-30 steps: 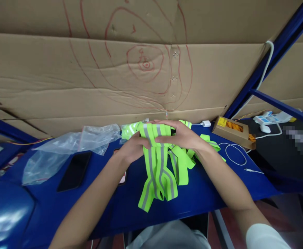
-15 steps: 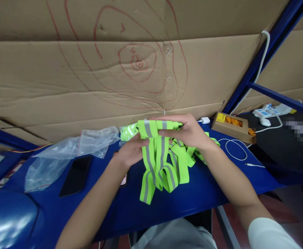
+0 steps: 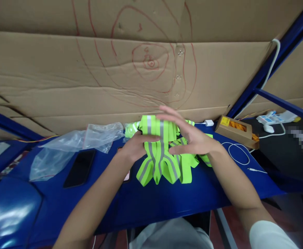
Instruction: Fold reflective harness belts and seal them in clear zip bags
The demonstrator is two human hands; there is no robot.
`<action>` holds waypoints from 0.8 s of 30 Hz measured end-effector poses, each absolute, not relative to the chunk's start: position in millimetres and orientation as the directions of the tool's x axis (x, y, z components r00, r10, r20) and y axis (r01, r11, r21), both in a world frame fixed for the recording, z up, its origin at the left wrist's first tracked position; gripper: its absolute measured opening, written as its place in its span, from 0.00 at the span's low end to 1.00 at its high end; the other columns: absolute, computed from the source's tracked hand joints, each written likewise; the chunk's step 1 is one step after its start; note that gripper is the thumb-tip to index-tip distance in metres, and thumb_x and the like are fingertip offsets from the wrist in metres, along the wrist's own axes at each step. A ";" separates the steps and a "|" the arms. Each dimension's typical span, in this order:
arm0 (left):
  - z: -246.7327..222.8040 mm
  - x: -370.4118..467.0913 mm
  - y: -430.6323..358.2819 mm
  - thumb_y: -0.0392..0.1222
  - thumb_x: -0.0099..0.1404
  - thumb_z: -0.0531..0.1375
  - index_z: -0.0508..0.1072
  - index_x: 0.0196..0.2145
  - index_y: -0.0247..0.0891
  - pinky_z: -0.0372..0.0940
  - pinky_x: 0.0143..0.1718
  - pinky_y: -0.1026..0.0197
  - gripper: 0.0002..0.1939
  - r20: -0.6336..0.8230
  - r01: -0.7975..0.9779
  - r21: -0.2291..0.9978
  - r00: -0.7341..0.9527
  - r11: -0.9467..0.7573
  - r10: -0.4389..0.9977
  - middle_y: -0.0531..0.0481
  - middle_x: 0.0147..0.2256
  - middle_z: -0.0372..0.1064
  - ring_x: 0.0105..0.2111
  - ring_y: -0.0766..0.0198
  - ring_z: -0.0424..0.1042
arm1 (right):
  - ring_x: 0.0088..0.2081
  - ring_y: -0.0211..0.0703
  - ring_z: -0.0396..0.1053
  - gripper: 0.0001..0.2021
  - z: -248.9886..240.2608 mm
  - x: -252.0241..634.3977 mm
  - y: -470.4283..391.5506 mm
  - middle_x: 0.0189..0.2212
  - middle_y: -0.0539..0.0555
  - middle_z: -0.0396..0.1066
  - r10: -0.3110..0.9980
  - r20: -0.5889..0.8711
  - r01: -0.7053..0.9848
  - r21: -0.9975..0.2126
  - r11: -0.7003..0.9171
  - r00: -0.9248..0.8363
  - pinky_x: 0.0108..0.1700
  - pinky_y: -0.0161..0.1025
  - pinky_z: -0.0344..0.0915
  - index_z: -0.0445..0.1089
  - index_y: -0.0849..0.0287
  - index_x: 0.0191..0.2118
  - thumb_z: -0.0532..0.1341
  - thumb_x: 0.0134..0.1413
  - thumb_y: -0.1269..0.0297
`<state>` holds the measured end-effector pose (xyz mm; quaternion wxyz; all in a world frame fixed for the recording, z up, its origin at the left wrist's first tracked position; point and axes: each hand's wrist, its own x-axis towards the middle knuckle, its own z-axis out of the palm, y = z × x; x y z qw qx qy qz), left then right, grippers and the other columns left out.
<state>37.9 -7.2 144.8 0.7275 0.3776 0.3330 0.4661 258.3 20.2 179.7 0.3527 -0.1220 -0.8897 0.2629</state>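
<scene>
A bundle of neon-green reflective straps [image 3: 162, 138] with grey stripes is up over the blue table, its looped ends hanging toward me. My left hand [image 3: 138, 144] grips the bundle's left side, thumb across the front. Beside its right edge, my right hand [image 3: 191, 136] is spread, fingers stretched out and thumb apart, slightly blurred. More green strap [image 3: 186, 167] lies on the table below and behind my right hand. Behind my left hand sits a green item with white marks [image 3: 132, 129], partly covered.
On the blue table [image 3: 151, 204] at left are a clear plastic bag [image 3: 55, 159] and a black phone [image 3: 80, 168]. A second phone [image 3: 127, 176] is partly under my left arm. At right are an open cardboard box [image 3: 234, 131], a white cable [image 3: 238, 152] and a power strip [image 3: 278, 117]. Cardboard [image 3: 63, 76] stands behind.
My right hand has let go of the straps and opened. The bundle's folded top has turned from lying crosswise to hanging more upright in my left hand. The view has shifted slightly.
</scene>
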 end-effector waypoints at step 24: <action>114.1 44.1 3.6 0.65 0.48 0.75 0.79 0.48 0.36 0.74 0.48 0.51 0.38 0.067 -0.476 0.870 0.380 0.133 0.923 0.41 0.45 0.80 0.49 0.43 0.79 | 0.61 0.48 0.72 0.23 145.7 234.6 28.8 0.59 0.51 0.74 0.413 0.778 0.267 -0.320 0.909 -0.474 0.66 0.49 0.68 0.73 0.50 0.59 0.56 0.65 0.76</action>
